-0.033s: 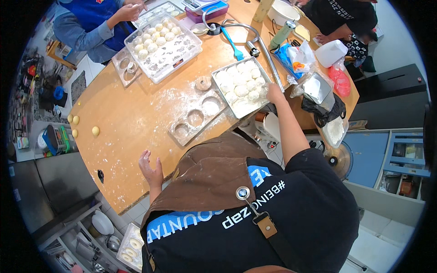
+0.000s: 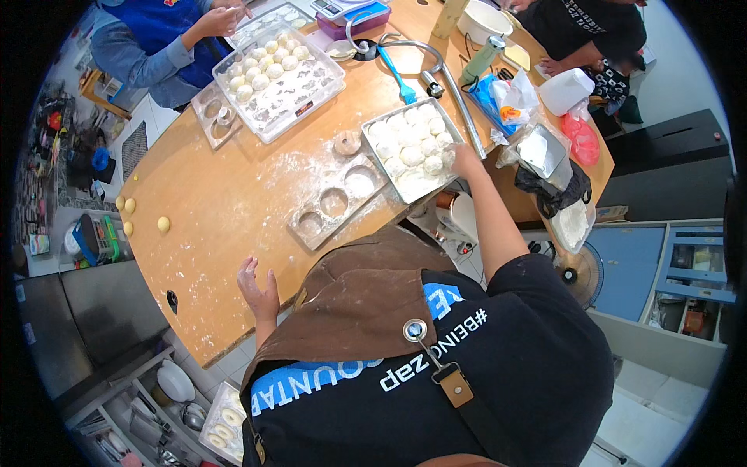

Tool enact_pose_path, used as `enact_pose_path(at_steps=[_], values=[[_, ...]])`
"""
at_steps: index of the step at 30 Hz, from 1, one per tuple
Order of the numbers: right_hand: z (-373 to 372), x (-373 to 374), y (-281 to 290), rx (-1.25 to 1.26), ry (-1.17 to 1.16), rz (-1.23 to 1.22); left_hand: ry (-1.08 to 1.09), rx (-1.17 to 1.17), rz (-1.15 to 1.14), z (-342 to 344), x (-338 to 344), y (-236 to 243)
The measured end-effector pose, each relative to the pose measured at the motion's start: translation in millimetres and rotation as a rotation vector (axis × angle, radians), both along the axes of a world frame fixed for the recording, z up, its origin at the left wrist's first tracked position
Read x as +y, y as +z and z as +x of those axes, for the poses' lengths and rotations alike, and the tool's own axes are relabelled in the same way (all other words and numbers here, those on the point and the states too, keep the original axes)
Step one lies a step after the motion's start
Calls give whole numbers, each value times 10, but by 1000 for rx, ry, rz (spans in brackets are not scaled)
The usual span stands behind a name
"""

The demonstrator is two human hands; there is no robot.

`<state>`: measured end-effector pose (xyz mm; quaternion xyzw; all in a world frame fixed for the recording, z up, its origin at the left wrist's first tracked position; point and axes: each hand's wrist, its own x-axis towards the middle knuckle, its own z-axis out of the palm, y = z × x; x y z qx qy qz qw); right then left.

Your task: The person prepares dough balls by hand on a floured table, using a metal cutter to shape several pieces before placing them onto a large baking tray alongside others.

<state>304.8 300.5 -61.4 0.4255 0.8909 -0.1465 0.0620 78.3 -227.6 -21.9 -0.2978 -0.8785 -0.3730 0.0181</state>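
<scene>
My left hand (image 2: pixel 255 288) hangs open at the table's near edge, fingers spread and dusted with flour. My right hand (image 2: pixel 461 159) reaches to the right side of a metal tray (image 2: pixel 401 188) of several pale, floured dough balls (image 2: pixel 412 140), its fingers curled at the balls there; what they grip, if anything, is hidden. Beside that tray, toward my left, lie a board with round holes (image 2: pixel 313 240) and a wooden ring (image 2: pixel 347 142), both floury. Several small yellow dough balls (image 2: pixel 163 224) sit at the table's left.
A plastic box (image 2: pixel 266 124) of dough balls stands at the back beside a co-worker (image 2: pixel 156 54). Another person (image 2: pixel 583 31) works at back right. A brush (image 2: pixel 397 74), metal hooks (image 2: pixel 459 97), a white jug (image 2: pixel 564 92) and bags (image 2: pixel 580 136) crowd the right of the wooden table (image 2: pixel 210 272).
</scene>
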Motion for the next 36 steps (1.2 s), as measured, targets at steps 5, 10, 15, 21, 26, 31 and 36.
enact_pose_path(at_steps=[5, 10, 15, 21, 26, 31, 36], values=[[-210, -274, 102, -188, 216, 58, 16, 9, 3, 70, 41, -9], [-120, -238, 193, -156, 112, 36, 26, -7, -29, 191, 161, 6], [-126, -259, 235, -115, 55, 66, 18, -28, -18, 294, 325, 17], [-82, -129, 280, -195, 262, -152, 11, -30, -24, 397, 534, 60], [-121, -237, 115, -22, 109, 93, 17, -46, -11, 440, 669, 60], [-170, -359, 392, -135, 235, -208, 13, -8, -17, 469, 692, -12], [-67, -193, 432, -49, 176, -15, 4, -13, -21, 453, 714, -18]])
